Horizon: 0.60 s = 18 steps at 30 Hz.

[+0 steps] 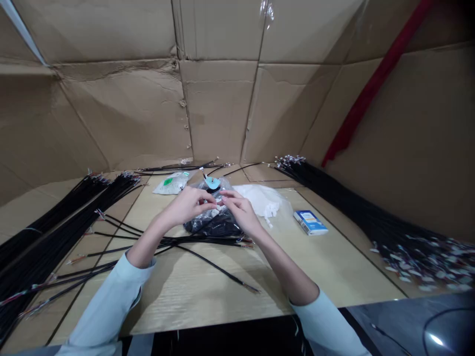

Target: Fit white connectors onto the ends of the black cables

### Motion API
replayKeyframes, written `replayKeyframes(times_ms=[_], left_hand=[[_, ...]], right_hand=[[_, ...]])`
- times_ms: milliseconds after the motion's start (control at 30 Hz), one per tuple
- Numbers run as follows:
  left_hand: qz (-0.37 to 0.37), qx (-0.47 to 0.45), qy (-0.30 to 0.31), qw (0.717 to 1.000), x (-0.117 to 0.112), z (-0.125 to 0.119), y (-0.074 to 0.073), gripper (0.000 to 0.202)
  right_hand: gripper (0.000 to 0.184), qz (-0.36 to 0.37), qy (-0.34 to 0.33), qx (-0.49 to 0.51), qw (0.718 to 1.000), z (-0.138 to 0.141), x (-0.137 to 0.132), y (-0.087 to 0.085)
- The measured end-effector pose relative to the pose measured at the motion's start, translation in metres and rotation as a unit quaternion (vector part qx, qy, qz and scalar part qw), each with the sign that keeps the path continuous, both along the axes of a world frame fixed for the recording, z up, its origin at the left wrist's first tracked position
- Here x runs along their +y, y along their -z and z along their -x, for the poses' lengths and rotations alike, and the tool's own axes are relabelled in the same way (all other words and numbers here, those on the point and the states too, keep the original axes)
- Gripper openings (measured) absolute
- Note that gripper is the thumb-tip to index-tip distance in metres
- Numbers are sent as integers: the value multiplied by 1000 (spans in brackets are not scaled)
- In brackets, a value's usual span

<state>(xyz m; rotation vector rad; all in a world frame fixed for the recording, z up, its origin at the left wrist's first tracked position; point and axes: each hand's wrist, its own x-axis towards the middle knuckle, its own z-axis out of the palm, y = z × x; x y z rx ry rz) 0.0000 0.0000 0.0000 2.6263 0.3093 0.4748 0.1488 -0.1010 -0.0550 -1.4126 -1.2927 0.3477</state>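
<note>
My left hand (193,203) and my right hand (242,211) come together over the middle of the table, fingertips pinched and almost touching. Whatever small piece sits between the fingers is too small to make out. Just below and behind them is a clear plastic bag (213,228) with dark contents, and small white pieces (216,211) show near the fingertips. A round light-blue piece (212,183) stands behind the hands. Several loose black cables (218,268) with bare wire ends lie on the table in front of the bag, some under my left forearm.
Thick bundles of black cables lie at the left (79,222) and along the right (334,198), where white connectors end them. A bag of small white parts (171,183), a white plastic bag (256,197) and a blue-and-white box (310,222) rest on the table. Cardboard walls (218,109) enclose it.
</note>
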Motion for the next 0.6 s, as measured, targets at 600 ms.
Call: replayKeyframes(times_ms=[600], left_hand=[[233,-31,-68,969,4,-9,12,18]], right_hand=[[42,37,-67,70,995,4,0,-3]])
